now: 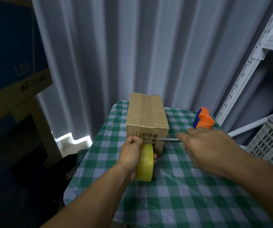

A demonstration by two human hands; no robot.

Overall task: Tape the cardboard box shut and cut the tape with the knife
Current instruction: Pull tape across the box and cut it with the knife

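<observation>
Head view: the cardboard box (147, 119) stands on the checked table (181, 186), flaps closed. The left hand (131, 155) grips the yellow tape roll (146, 162), fingers curled around it. The right hand (209, 148) holds the knife (167, 139), blade meeting the tape at the box's front. The box looks light and stiff; the taut tape should part easily

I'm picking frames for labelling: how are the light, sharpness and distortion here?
Head view: dim overall, with one blown-out bright patch low at the curtain; the right hand and knife look slightly motion-soft, the cardboard box reads clearly; wide-angle bending shows in the shelf upright at the right edge.
</observation>
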